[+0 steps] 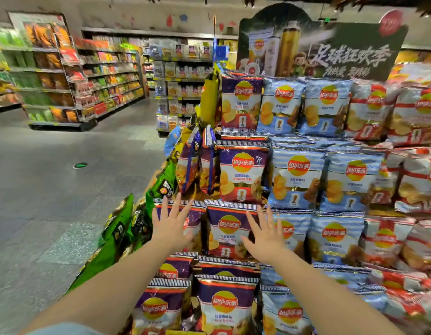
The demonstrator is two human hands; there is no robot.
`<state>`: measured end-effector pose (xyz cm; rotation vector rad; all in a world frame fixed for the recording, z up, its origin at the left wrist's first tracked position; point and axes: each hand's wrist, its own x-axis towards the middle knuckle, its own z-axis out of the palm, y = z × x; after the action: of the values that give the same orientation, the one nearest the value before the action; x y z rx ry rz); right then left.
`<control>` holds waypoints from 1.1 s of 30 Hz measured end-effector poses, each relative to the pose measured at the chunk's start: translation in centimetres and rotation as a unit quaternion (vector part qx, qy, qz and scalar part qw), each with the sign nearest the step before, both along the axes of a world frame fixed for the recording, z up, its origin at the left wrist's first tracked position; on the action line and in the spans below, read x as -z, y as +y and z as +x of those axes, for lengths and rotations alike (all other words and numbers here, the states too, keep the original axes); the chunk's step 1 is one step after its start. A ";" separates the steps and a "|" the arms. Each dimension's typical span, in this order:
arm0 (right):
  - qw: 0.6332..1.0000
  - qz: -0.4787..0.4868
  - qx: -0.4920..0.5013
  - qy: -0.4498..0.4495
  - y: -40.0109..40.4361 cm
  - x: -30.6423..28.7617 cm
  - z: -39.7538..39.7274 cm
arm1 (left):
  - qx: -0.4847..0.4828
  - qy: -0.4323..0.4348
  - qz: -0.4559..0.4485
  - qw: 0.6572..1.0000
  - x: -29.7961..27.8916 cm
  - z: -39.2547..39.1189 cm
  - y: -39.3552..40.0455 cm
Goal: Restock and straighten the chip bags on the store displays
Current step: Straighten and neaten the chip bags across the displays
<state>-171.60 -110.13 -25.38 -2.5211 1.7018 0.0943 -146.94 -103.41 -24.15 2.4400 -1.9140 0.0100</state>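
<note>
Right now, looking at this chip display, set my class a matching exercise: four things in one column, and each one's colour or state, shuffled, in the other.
Things:
1. garlic butter bag
2. left hand
3. bags on the display's left side
4. bag right of the right hand

Colour or state:
A. light blue
B. green
C. purple
D. open, fingers spread

Pairs: 1-C, 2-D, 3-B, 4-A

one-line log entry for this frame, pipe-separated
phase: reaching | left hand: open, empty | right hand: open, empty | target: purple chip bag between hands | contact: unclear
</note>
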 end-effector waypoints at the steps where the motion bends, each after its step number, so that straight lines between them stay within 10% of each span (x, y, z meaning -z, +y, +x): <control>1: 1.000 0.020 0.005 -0.003 0.7 0.4 -0.2 | -0.006 0.012 -0.006 1.000 0.5 0.1 0.6; 18: 0.983 -0.099 0.148 -0.049 7.4 -9.1 -4.8 | 0.101 -0.022 -0.103 0.989 -9.3 -4.3 2.1; 33: 0.987 -0.071 0.121 0.073 18.5 -8.0 -12.5 | 0.142 -0.042 -0.067 0.987 -6.4 -10.0 9.2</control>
<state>-184.15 -91.65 -17.42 -2.4321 2.1297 0.1486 -156.93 -94.16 -17.71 2.0960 -2.1990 0.2275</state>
